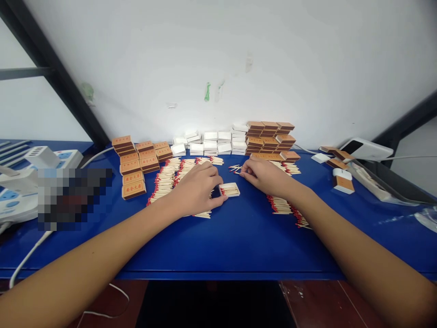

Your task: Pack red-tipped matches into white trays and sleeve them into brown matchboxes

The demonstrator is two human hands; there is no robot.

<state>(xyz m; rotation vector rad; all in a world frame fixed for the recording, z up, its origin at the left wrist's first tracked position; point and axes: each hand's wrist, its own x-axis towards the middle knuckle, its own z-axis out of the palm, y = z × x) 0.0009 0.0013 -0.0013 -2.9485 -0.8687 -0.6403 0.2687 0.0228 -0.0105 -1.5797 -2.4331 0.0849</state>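
Note:
My left hand (201,187) curls round a matchbox, its thumb at the near side and its fingers over the far side. The box's white tray (232,189) sticks out to the right, with red-headed matches lying in it. My right hand (261,174) is pinched closed just above the tabletop, right of the tray, with a match at its fingertips. A few loose matches (235,168) lie by those fingertips. Rows of matches (166,177) spread to the left, partly behind my left hand. More matches (282,205) lie under and beside my right forearm.
Orange-brown matchboxes (134,188) are stacked at the left, and more matchboxes (269,143) at the back right. White trays (210,145) are piled along the wall. A power strip (70,159) and a pixelated dark patch occupy the left; a white device (370,149) lies at the right.

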